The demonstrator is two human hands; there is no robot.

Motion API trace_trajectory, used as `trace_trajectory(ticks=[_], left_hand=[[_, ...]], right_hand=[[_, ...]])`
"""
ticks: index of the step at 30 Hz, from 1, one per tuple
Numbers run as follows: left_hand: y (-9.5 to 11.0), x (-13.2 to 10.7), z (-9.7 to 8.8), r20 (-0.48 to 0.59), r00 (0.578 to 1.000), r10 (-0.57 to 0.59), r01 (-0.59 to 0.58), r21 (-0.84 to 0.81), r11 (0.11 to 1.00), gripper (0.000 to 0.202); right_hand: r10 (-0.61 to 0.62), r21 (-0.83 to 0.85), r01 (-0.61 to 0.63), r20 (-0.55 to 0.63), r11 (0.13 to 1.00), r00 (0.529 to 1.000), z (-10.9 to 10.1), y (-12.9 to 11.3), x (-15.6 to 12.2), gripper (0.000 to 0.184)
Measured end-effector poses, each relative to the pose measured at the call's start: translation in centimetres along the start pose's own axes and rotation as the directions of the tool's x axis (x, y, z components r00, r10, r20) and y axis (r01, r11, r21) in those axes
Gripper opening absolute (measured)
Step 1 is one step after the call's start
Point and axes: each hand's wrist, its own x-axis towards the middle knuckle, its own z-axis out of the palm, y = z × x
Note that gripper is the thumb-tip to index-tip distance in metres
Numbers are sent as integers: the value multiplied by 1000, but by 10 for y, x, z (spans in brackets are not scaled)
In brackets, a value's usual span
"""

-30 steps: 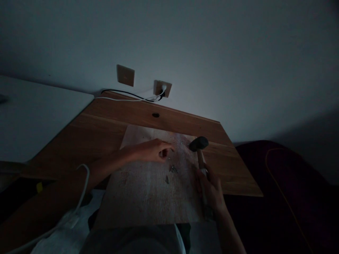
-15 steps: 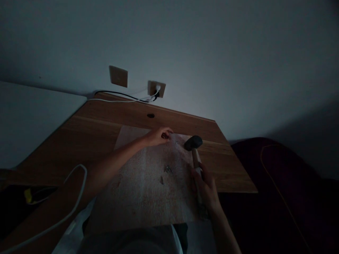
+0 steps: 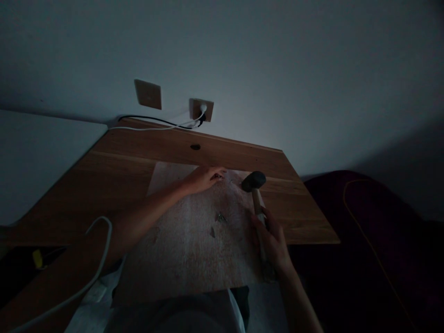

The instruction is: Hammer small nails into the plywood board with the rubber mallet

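Observation:
My right hand (image 3: 272,238) is wrapped round the handle of a hammer with a dark, thick head, a mallet (image 3: 255,181). The mallet's head is just above or on the right far part of a pale wooden board (image 3: 187,259); I cannot tell if it touches. Near the board's far edge my left hand (image 3: 204,179) has its fingers curled and pinched low over the surface. Whatever sits between those fingertips is too small and dark to name. Several small metal pieces (image 3: 220,217) lie mid-board, with a small flat sliver (image 3: 212,232) nearer to me.
The board rests on a brown wooden desk (image 3: 121,175) against a wall. Behind it are a socket (image 3: 207,110) with plugged-in cables and a cable hole (image 3: 195,147). A white cord (image 3: 107,240) loops across my left arm. A dark red padded thing (image 3: 333,199) stands at the right.
The view has shifted slightly. Both hands keep nearly the same places on the board, and the mallet's head stays near the left hand's fingertips.

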Motion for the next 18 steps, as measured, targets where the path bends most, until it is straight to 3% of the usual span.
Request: trace_trajectory(ticks=[18], left_hand=[[1, 2, 2, 59, 997, 59, -65, 109, 992, 31]], right_hand=[[-9, 1, 9, -13, 1000, 1000, 1, -2, 1, 82]])
